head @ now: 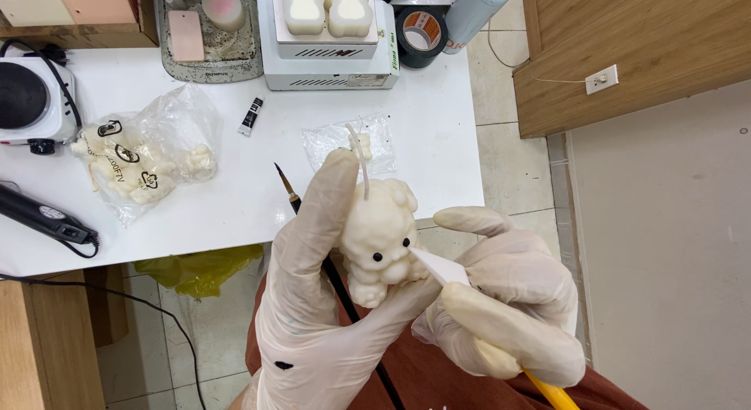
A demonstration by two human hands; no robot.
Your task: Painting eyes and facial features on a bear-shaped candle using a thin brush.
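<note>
left hand (313, 300) is gripping the white bear candle (379, 238) mid-frame, right hand (501, 300) is pinching a white tissue (438, 267) at its face; dabbing lightly around the black eyes looks wisest

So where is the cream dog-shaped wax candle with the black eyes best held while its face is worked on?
Probably around the back and sides of the cream dog-shaped wax candle, coming from its rear, as the gloved left hand does. That leaves the knobbly face open to the white pointed tool in the gloved right hand and the thin wick free.
</note>
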